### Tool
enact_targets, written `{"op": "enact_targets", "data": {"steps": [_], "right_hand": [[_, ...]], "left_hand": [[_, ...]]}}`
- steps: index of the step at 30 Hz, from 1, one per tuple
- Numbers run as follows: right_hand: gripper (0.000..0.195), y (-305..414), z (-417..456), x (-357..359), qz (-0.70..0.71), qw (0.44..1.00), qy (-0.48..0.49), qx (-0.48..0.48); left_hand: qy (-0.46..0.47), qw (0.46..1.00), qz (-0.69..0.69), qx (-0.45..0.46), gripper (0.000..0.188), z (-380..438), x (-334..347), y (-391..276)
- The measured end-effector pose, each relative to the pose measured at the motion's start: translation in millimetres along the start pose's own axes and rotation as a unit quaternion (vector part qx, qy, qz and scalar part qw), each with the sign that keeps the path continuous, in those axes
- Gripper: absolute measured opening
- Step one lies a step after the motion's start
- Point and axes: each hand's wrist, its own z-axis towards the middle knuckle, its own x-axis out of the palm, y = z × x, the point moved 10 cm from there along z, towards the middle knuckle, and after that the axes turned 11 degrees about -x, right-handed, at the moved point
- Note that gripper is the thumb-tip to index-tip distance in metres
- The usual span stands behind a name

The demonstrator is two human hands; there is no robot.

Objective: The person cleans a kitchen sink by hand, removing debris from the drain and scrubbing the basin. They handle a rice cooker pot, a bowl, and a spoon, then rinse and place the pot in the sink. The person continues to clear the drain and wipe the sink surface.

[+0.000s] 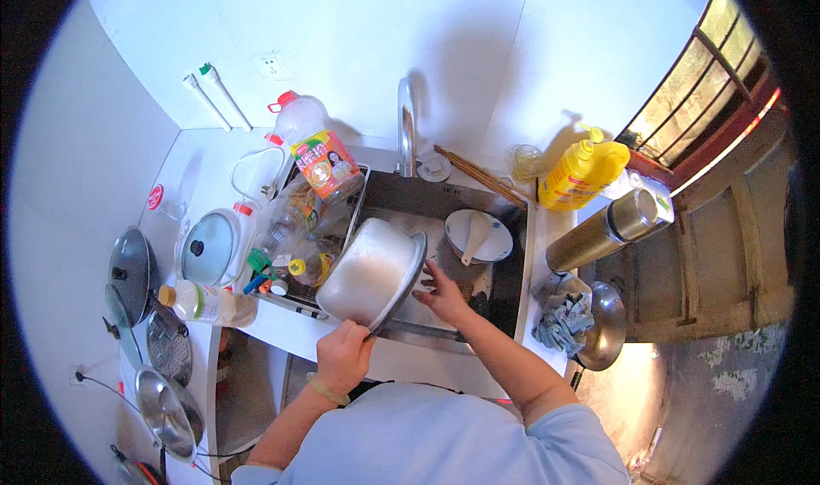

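A silver metal inner pot (368, 270), like a rice cooker's, is tipped on its side over the left part of the sink, its dark rim facing right and down. My left hand (344, 357) grips the near end of that rim. To the right of the rim, my right hand (446, 297) has its fingers apart and holds nothing; I cannot tell whether a fingertip touches the pot. A white bowl (501, 244) with blue marks sits in the dark sink (410, 196), a pale rice paddle (478, 234) resting in it. The pot's inside is hidden.
A chrome faucet (406, 126) rises behind the sink. Wooden chopsticks (477, 172) lie on its back edge. A yellow pump bottle (573, 174), gold thermos (599, 228) and crumpled cloth (564, 321) stand right. Left are a large plastic bottle (323, 158) and glass lid (208, 248).
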Motion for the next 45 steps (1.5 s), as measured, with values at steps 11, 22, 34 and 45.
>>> {"op": "enact_targets", "data": {"steps": [11, 22, 34, 45], "right_hand": [[0.039, 43, -30, 8, 0.246, 0.955, -0.025, 0.162], [0.029, 46, -31, -105, 0.208, 0.941, -0.203, 0.173], [0.021, -6, -11, -221, 0.109, 0.919, -0.295, 0.238], [0.016, -60, 2, -241, 0.124, 0.912, -0.288, 0.265]], "left_hand": [[0.065, 0.731, -0.622, -0.273, 0.018, 9, 5, 85], [0.129, 0.784, -0.517, -0.318, 0.027, 16, 42, 108], [0.156, 0.771, -0.498, -0.365, 0.026, 6, 82, 122], [0.160, 0.791, -0.438, -0.396, 0.025, -14, 103, 145]]}}
